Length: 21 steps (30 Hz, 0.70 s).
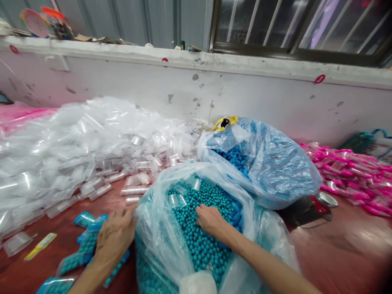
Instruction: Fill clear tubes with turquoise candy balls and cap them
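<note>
Red tabletop [346, 257] spreads along the near right, giving the right forearm room beside the bead bag; on the near left, only narrow strips of it show between blue-capped tubes of beads [87, 241], a yellow strip [40, 246] and the bag's bulging side. The translucent plastic bag [161, 232] stands near the middle, its loose rim folded around a wide mouth full of teal beads [210, 253]. The left hand [114, 232] lies over the filled tubes just left of the bag, fingers slightly bent and parted, their tips near the plastic; whether they grip a tube cannot be told. The right hand [211, 220] is inside the mouth, fingers curled together with the tips at the beads; whether anything is pinched there is hidden. A few transparent tubes [177, 201] lie on the beads left of this hand. Farther back, a second bag [278, 163] of blue pieces leans against the first, with a dark container [306, 210] by its right edge. A heap of transparent tubes [76, 151] fills the far left, pink packets [352, 175] the far right, all before the pale wall [260, 102].
</note>
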Each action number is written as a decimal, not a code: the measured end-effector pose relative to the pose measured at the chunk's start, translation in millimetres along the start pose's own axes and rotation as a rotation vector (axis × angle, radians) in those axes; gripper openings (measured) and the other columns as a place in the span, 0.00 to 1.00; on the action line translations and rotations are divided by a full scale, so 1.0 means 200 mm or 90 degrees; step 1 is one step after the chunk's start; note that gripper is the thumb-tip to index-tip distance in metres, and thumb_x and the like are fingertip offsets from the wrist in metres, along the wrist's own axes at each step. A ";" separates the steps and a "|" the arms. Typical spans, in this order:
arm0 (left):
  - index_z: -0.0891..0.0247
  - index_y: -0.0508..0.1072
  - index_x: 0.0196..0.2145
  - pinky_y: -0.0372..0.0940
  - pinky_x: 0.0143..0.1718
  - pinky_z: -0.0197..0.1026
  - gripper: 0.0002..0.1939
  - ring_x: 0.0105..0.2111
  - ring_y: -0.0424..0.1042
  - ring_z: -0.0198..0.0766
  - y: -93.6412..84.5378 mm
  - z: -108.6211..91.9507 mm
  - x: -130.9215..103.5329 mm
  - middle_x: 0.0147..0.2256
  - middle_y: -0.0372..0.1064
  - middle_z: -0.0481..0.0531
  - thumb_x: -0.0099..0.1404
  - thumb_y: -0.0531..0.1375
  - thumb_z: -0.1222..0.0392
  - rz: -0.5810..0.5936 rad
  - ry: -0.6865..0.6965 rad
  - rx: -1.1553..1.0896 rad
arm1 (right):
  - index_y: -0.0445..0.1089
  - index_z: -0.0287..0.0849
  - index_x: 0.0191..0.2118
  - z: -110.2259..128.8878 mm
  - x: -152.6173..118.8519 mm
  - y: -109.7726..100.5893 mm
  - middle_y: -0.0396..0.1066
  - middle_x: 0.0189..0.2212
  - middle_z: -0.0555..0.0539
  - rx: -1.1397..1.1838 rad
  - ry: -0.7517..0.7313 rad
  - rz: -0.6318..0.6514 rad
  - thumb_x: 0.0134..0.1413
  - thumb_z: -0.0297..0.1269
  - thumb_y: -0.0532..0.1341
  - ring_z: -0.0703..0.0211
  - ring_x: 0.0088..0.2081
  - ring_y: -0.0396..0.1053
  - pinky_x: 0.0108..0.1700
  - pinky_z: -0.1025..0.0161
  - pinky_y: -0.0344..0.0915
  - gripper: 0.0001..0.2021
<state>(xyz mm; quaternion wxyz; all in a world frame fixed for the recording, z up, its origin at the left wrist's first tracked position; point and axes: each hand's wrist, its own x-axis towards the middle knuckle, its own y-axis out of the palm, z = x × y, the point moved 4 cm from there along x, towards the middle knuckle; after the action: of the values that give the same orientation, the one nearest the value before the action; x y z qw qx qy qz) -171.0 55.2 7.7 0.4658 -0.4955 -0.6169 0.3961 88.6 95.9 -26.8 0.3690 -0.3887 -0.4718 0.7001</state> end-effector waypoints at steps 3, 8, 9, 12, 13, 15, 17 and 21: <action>0.63 0.67 0.44 0.59 0.42 0.46 0.18 0.40 0.67 0.46 0.00 -0.23 0.02 0.38 0.69 0.57 0.61 0.47 0.55 0.023 0.070 -0.167 | 0.61 0.38 0.39 -0.06 -0.02 -0.04 0.69 0.31 0.43 0.083 0.008 0.021 0.50 0.33 0.53 0.55 0.33 0.69 0.32 0.62 0.64 0.09; 0.66 0.62 0.45 0.61 0.21 0.35 0.21 0.22 0.66 0.35 0.25 -0.65 0.02 0.25 0.67 0.48 0.57 0.51 0.52 0.359 -0.047 -0.590 | 0.57 0.39 0.37 -0.04 -0.07 -0.01 0.66 0.25 0.51 0.689 0.040 0.170 0.47 0.36 0.51 0.65 0.20 0.65 0.20 0.67 0.64 0.10; 0.67 0.63 0.42 0.60 0.19 0.34 0.19 0.21 0.66 0.34 0.30 -0.70 0.02 0.24 0.66 0.47 0.56 0.51 0.52 0.414 -0.082 -0.647 | 0.57 0.39 0.36 -0.03 -0.08 0.00 0.66 0.25 0.51 0.749 0.040 0.173 0.46 0.36 0.51 0.65 0.20 0.65 0.20 0.67 0.63 0.10; 0.65 0.63 0.36 0.58 0.15 0.32 0.11 0.18 0.66 0.33 0.41 -0.77 0.01 0.21 0.65 0.45 0.56 0.50 0.59 0.459 -0.147 -0.683 | 0.61 0.38 0.37 -0.04 -0.11 -0.01 0.65 0.19 0.53 0.676 0.069 0.150 0.44 0.35 0.53 0.65 0.17 0.64 0.18 0.70 0.60 0.12; 0.64 0.63 0.34 0.57 0.14 0.31 0.08 0.16 0.65 0.32 0.43 -0.77 0.02 0.19 0.64 0.43 0.55 0.51 0.61 0.464 -0.154 -0.667 | 0.62 0.38 0.38 -0.06 -0.12 -0.02 0.64 0.17 0.54 0.598 0.083 0.134 0.44 0.34 0.53 0.66 0.16 0.62 0.18 0.70 0.58 0.12; 0.64 0.64 0.28 0.53 0.11 0.30 0.03 0.11 0.62 0.32 0.47 -0.76 0.05 0.14 0.61 0.42 0.52 0.53 0.65 0.502 -0.156 -0.626 | 0.65 0.38 0.41 -0.13 -0.15 -0.08 0.65 0.16 0.54 0.446 0.098 0.085 0.45 0.32 0.53 0.66 0.15 0.60 0.19 0.70 0.56 0.14; 0.64 0.64 0.19 0.50 0.09 0.31 0.04 0.07 0.57 0.32 0.53 -0.76 0.11 0.08 0.57 0.41 0.49 0.55 0.67 0.542 -0.159 -0.597 | 0.66 0.38 0.43 -0.20 -0.18 -0.14 0.68 0.19 0.52 0.351 0.096 0.018 0.46 0.32 0.53 0.66 0.17 0.62 0.22 0.70 0.57 0.15; 0.64 0.63 0.14 0.50 0.10 0.33 0.09 0.06 0.55 0.32 0.67 -0.87 0.27 0.05 0.54 0.41 0.46 0.59 0.71 0.603 -0.186 -0.615 | 0.68 0.39 0.42 -0.30 -0.24 -0.19 0.71 0.26 0.49 0.248 0.079 -0.075 0.49 0.34 0.53 0.62 0.27 0.66 0.29 0.69 0.57 0.14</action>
<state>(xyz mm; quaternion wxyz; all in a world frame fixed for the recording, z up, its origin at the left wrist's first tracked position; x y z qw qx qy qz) 26.6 138.7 -66.3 -0.1180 -0.8049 -0.4980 0.3003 169.5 86.4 3.9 0.5061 -0.3237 -0.3258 0.7300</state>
